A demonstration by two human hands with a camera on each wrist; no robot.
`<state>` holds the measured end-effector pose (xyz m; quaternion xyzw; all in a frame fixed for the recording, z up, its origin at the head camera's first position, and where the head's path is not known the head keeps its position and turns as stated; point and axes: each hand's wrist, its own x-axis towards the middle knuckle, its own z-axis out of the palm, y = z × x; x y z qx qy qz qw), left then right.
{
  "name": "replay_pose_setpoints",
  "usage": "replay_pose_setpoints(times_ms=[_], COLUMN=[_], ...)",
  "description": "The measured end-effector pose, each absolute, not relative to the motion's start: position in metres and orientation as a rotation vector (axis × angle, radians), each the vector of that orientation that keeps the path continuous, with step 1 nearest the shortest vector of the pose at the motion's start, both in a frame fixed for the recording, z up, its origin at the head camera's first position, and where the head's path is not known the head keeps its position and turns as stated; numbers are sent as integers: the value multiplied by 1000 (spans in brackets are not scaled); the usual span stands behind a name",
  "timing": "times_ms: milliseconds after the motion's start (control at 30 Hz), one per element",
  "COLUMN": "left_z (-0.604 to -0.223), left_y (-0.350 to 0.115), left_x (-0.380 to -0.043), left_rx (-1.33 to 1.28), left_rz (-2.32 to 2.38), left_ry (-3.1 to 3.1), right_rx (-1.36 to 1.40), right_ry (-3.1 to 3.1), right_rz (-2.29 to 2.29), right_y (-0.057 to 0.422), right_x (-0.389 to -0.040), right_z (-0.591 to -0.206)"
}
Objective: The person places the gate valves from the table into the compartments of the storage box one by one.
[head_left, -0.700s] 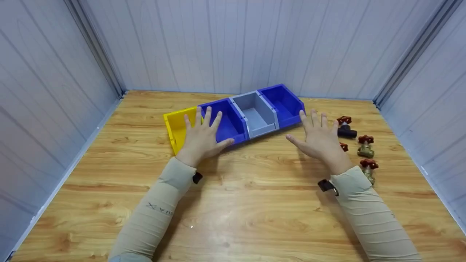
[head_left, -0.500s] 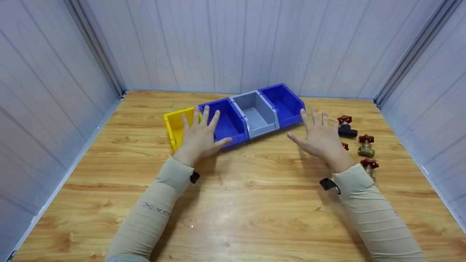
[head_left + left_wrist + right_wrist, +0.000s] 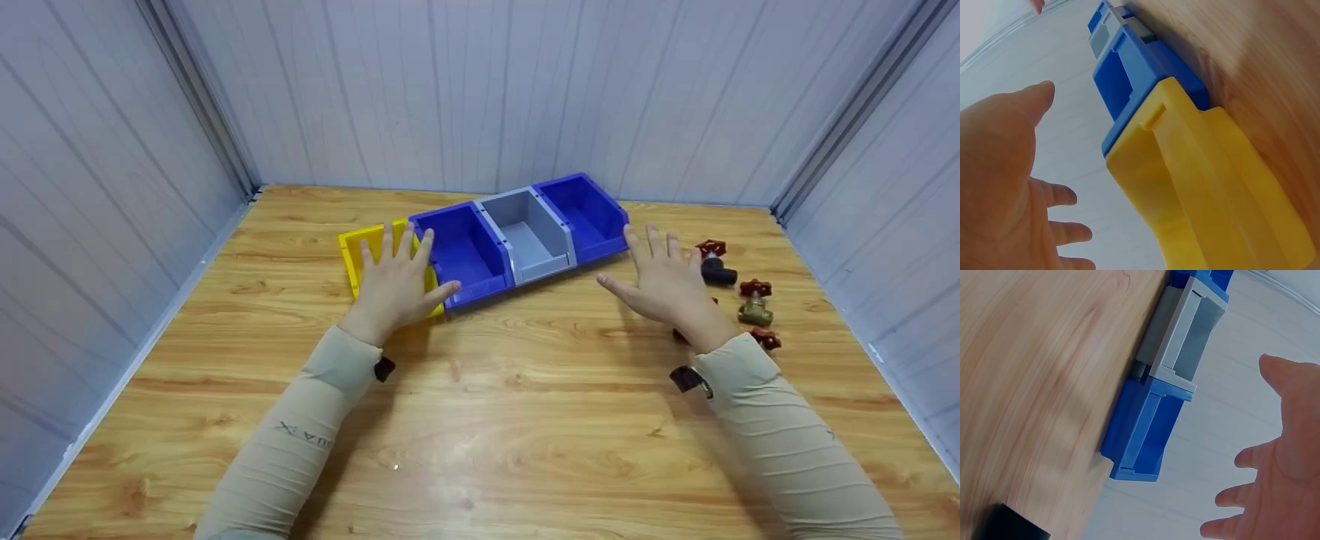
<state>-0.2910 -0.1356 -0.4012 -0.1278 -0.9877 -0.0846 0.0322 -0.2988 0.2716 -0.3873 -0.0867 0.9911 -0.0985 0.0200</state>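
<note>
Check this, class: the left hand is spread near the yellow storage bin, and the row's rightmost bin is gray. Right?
Not quite: the head view shows that the rightmost storage bin is blue, not gray. The left hand is spread near the yellow storage bin, as stated.

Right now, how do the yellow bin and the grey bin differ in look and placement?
Colour: the yellow bin is yellow, the grey bin pale grey.
Place: in the head view, the yellow bin ends the row at the left, while the grey bin sits between two blue bins.
Visibility: there, the left hand hides part of the yellow bin but none of the grey bin.
Both are open-topped and stand in the same slanted row.
</note>
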Motion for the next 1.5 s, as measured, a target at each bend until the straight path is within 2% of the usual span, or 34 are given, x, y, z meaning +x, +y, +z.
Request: replay_pose_setpoints(times_ms=[967,1500], left_z=[-389,-384], left_y=[-166,-188], left_x=[-292,-291], left_rx=[-312,-276], left_rz=[-274,-392], left_ry=[-3023,-3043], right_rx=[-287,-268], right_ry=[3085,3088], right_rz=[-352,-535], right_y=[285,284], right_x=[-321,-330], right_z=[-375,-358])
